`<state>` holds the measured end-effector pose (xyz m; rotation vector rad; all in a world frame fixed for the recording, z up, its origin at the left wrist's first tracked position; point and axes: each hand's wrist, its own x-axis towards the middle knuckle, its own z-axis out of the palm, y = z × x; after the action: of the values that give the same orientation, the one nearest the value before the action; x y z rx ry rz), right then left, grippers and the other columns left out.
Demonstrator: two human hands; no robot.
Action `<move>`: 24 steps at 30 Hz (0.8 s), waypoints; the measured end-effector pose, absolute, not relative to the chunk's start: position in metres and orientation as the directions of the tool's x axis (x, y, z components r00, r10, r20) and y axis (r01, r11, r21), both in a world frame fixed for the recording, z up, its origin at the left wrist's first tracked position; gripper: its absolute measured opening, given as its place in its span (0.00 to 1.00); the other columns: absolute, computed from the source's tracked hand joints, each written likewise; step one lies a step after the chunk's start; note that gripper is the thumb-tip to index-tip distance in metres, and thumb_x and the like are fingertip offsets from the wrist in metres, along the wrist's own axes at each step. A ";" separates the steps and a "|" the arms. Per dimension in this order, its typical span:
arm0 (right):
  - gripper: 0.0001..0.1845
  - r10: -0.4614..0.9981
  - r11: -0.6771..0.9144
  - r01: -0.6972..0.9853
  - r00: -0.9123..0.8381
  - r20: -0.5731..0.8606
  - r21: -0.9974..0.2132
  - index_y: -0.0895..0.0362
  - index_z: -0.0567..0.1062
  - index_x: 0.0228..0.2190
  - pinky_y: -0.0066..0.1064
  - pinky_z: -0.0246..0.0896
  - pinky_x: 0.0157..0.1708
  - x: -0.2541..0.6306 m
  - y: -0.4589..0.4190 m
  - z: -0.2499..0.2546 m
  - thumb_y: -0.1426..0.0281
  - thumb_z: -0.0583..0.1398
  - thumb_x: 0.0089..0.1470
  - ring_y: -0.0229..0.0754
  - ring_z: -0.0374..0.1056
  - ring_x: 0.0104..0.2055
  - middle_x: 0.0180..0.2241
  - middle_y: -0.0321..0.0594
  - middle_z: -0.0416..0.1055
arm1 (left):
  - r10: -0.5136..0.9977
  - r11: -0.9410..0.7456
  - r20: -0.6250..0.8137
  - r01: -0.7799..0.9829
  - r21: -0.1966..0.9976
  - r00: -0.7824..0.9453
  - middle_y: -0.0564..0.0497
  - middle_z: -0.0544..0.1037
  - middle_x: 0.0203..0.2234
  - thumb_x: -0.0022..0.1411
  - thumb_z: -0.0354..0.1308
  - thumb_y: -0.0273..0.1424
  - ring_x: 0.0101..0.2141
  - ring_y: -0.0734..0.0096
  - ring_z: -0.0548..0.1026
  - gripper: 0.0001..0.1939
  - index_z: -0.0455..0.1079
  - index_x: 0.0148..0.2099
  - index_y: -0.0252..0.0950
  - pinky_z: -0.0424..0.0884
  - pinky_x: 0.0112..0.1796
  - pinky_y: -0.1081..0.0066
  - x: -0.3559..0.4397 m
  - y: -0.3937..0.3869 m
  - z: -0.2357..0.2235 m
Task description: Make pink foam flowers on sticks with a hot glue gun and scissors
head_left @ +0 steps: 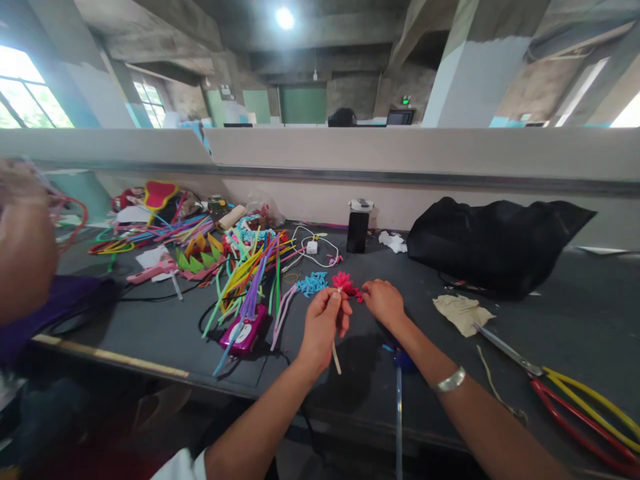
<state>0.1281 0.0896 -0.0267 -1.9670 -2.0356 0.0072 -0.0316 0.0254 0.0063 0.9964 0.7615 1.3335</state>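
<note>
Between the thumb and fingers of my left hand (324,321) is a red flower (343,281) of fuzzy chenille strips, its pale stem (337,359) sticking out below the fist. Just to the right, my right hand (385,303) is closed, with its fingertips down at a few small red pieces (359,295); whether it pinches one is hidden. Behind my left hand lies a heap of short blue chenille pieces (313,285). A glue stick (399,417) and a dark blue object (404,360) show beneath my right forearm.
Coloured chenille stems (250,280) lie on a purple box (244,331) to the left, near a pink glue gun (155,271). A phone (357,232) leans on a bottle. At right are a black bag (490,243), a cloth (463,313) and large scissors (537,370). Another person's arm (25,247) is far left.
</note>
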 end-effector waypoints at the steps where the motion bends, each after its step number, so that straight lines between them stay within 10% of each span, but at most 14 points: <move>1: 0.14 0.981 0.061 0.973 -0.018 0.192 -0.223 0.58 0.73 0.44 0.41 0.68 0.44 0.126 0.092 -0.028 0.62 0.59 0.60 0.41 0.70 0.43 0.44 0.41 0.72 | 0.989 -0.037 0.093 -0.423 0.905 0.113 0.56 0.70 0.23 0.59 0.58 0.43 0.16 0.82 0.63 0.16 0.64 0.33 0.35 0.55 0.15 0.78 -0.032 0.025 0.006; 24: 0.13 0.969 0.160 0.427 0.104 0.224 -0.890 0.56 0.79 0.32 0.33 0.66 0.33 0.135 0.045 -0.033 0.64 0.58 0.49 0.42 0.72 0.30 0.29 0.40 0.78 | 0.987 0.067 -0.002 -0.404 0.912 0.159 0.57 0.69 0.22 0.57 0.60 0.41 0.15 0.82 0.62 0.15 0.66 0.35 0.34 0.54 0.14 0.80 -0.020 0.025 -0.004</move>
<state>0.1354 0.0448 -0.0334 -1.4220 -1.4805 0.7147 -0.0196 0.0246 -0.0041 0.9426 0.8054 1.2409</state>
